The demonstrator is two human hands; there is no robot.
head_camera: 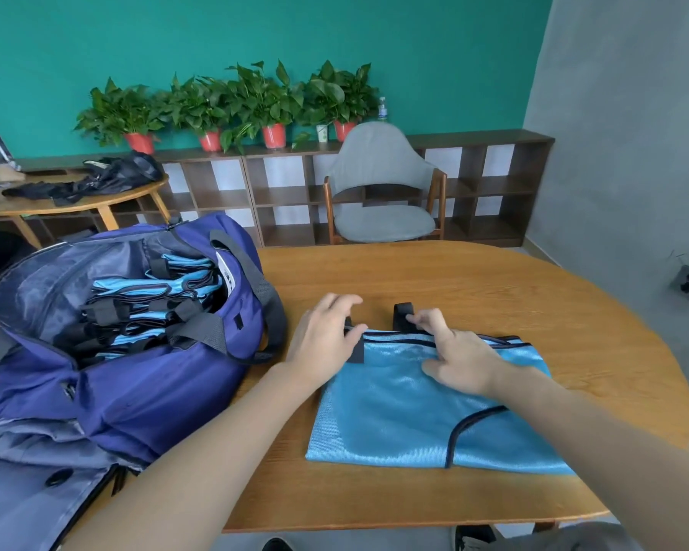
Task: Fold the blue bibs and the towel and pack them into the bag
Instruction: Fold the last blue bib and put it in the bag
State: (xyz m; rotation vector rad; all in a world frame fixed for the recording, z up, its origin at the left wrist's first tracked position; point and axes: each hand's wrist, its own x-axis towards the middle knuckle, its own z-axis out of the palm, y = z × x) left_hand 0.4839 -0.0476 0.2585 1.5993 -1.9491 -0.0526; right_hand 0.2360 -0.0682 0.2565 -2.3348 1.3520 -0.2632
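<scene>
A light blue bib (406,407) with black trim lies flat and folded on the wooden table (494,288). My left hand (327,336) hovers over its far left corner, fingers loosely spread, the thumb touching a black strap there. My right hand (454,355) rests on the bib's far edge, and its fingertips pinch a black strap loop (404,314) that sticks up. The open dark blue bag (136,351) stands at the left, with several folded blue bibs (152,304) stacked inside. I see no towel.
A grey chair (382,188) stands behind the table, in front of low brown shelves (279,192) topped with potted plants. A small round table (76,200) with dark clothing is at the far left. Bare tabletop lies beyond and right of the bib.
</scene>
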